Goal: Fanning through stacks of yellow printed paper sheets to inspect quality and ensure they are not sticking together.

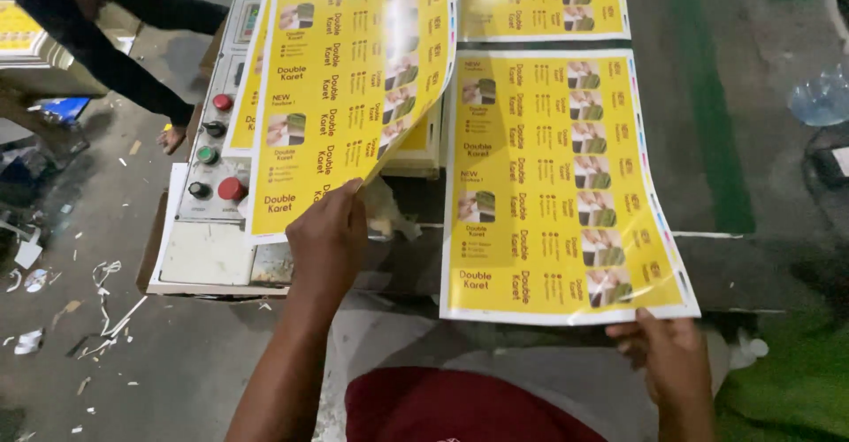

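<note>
Two hands in view, both the wearer's own. Left hand pinches the near edge of a curled yellow sheet, fingers closed on it; fingertips hidden behind the paper. Right hand grips the near right corner of a flat yellow sheet, thumb on top, fingers tucked under and out of sight.

Curled sheet lifts up and left, glare washing out part of its print. More yellow sheets lie beneath it, stack depth not readable. A third printed sheet far behind is cut off by the top edge.

Surface: a machine bench, mostly covered by paper. Control panel on its left carries four round buttons: two red, one green, one dark. Further controls at the far end are too blurred to count.

Room: grey concrete floor littered with paper scraps at left. Green material at near right. One other person at far left, dark sleeve reaching down, face out of frame. Red garment of the wearer at near bottom.
</note>
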